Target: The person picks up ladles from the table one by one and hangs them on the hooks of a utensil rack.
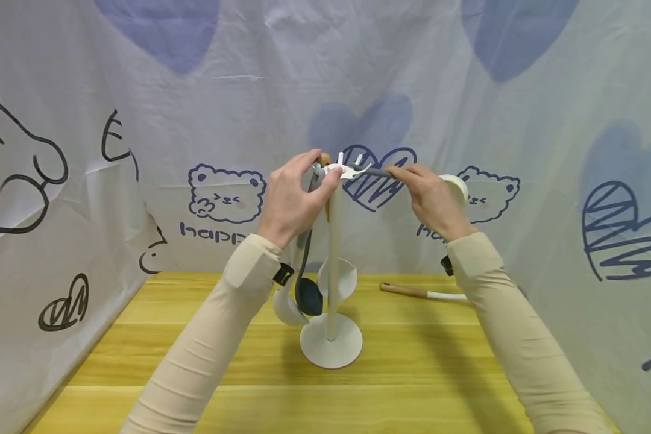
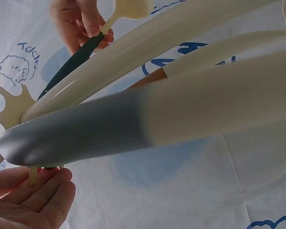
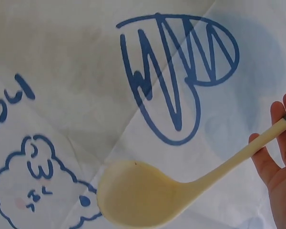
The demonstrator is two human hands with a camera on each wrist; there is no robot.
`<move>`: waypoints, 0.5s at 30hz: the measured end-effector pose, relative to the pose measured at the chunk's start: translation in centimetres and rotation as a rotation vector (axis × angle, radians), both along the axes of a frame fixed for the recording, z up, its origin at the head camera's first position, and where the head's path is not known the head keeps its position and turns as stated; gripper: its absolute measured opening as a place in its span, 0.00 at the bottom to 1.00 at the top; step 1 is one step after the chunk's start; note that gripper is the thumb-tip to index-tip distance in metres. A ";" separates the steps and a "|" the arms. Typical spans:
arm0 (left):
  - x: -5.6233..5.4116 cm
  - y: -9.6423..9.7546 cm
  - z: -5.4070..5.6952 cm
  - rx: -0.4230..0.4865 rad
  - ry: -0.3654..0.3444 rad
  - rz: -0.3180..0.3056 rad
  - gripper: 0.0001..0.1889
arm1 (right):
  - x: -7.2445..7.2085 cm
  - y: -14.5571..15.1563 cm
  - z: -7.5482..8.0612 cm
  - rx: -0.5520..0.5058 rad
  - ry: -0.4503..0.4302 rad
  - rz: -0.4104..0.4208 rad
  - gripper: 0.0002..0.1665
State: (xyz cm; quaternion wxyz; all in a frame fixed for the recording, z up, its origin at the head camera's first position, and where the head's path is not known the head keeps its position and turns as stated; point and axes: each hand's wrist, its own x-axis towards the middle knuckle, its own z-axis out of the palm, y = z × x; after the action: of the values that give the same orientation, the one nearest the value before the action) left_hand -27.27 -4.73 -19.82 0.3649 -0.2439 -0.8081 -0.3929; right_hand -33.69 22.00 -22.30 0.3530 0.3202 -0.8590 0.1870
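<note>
A white utensil rack (image 1: pixel 333 259) stands upright on its round base, with a ring of hooks (image 1: pixel 347 173) on top. My left hand (image 1: pixel 293 196) holds that top, thumb on the hook ring and fingers round its far left side. Between thumb and fingers, my right hand (image 1: pixel 433 196) grips a ladle by its grey handle (image 1: pixel 377 173). The handle's end overlaps the hooks in the head view; the ladle's cream bowl (image 3: pixel 133 195) points away to the right. From the rack's left side hang a black ladle (image 1: pixel 309 296) and a white ladle (image 1: pixel 289 307).
Another white utensil head (image 1: pixel 344 278) hangs behind the pole. On the wooden table (image 1: pixel 401 361), a utensil with a brown handle (image 1: pixel 407 290) lies at the back right, its far end behind my right arm. A printed cloth (image 1: pixel 282 90) hangs behind and at both sides.
</note>
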 end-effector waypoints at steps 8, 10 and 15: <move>0.1 0.0 -0.1 -0.003 -0.014 0.008 0.28 | 0.0 -0.6 -1.2 -0.055 -0.058 0.012 0.24; 0.1 0.0 -0.1 -0.006 -0.018 0.008 0.29 | 0.0 -0.8 -1.5 -0.067 -0.052 0.028 0.23; 0.1 0.1 0.0 -0.006 -0.020 0.009 0.28 | 0.0 -1.2 -2.2 -0.092 -0.063 0.087 0.25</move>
State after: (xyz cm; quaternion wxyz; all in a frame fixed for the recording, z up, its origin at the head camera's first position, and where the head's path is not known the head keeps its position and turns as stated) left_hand -27.16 -4.64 -19.79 0.3578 -0.2377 -0.8139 -0.3912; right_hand -33.69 20.77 -24.54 0.3315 0.3345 -0.8455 0.2516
